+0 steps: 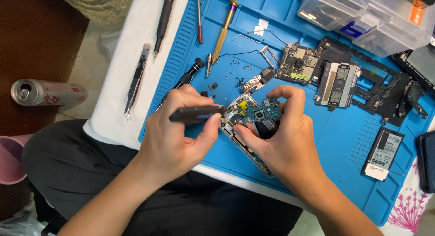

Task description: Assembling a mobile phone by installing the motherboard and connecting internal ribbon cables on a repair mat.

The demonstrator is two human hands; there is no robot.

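Near the front edge of the blue work mat [344,141], an opened phone [247,127] lies tilted between both hands. The left hand [174,136] pinches a dark tool [195,113] between thumb and fingers, its tip at the phone's upper end. The right hand [283,141] curls around the phone's right side, fingertips pinching its small blue circuit board [263,113]. A battery [383,154] lies well apart, toward the mat's right edge.
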